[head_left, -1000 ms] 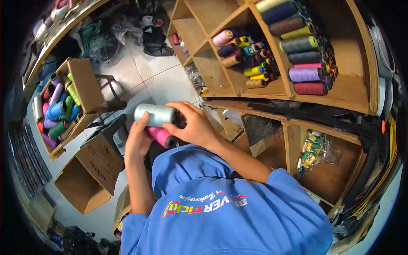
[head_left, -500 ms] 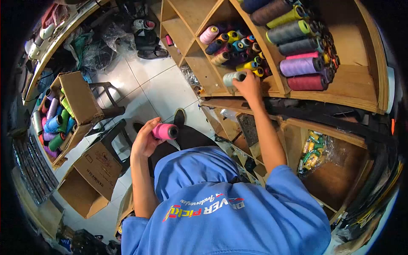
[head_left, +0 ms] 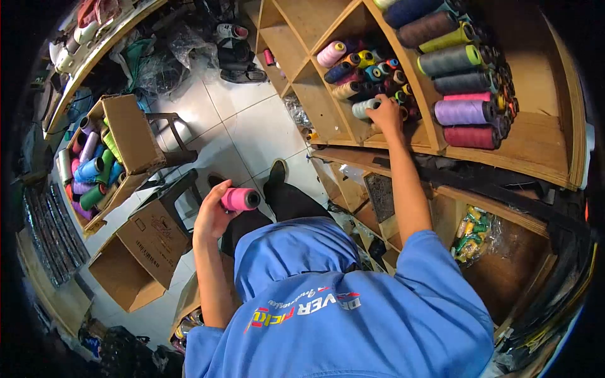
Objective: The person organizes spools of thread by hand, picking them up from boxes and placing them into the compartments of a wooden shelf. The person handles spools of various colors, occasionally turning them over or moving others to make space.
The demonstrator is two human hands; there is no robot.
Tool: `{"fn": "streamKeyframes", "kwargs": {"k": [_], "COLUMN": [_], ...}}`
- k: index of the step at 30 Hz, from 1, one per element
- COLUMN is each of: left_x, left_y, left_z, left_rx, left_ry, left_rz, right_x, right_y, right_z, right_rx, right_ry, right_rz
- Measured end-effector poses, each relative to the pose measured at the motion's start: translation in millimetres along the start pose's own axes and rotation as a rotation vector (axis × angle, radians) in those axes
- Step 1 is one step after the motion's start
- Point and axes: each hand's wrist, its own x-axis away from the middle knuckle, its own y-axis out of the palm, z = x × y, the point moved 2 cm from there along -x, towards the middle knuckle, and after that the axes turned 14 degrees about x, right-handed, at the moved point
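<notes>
The floor [head_left: 252, 132] is of white tiles and looks brightest in the upper middle of the frame. A wooden shelf unit [head_left: 315, 101] with slanted compartments fills the upper right. At the left stands an open cardboard box [head_left: 135, 135], with an empty box [head_left: 123, 280] at the lower left. Shoes [head_left: 236, 63] lie at the top.

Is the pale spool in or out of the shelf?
In: the right hand holds the pale spool inside a shelf compartment among others.
</notes>
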Motion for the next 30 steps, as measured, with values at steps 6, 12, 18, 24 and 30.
{"fn": "streamKeyframes", "kwargs": {"k": [6,12,18,24,30], "left_x": [-5,-12,-12,-12,-18], "left_y": [3,2,0,4,7], "left_z": [-2,-1,1,3,3], "left_rx": [-0.026,-0.032,-0.023,-0.002,-0.01], "left_ry": [0.005,-0.031,-0.038,-0.031,-0.002], "left_rz": [-0.012,-0.015,-0.011,-0.026,-0.044], "right_x": [6,19,27,24,26], "right_y": [-3,-18,-15,6,14], "right_z": [16,12,13,19,20], "right_rx": [0.072,0.028,0.141,0.211,0.402], "right_ry": [0.042,0.01,0.056,0.051,0.076], "right_rz": [-0.068,-0.097,-0.246,-0.264,-0.206]}}
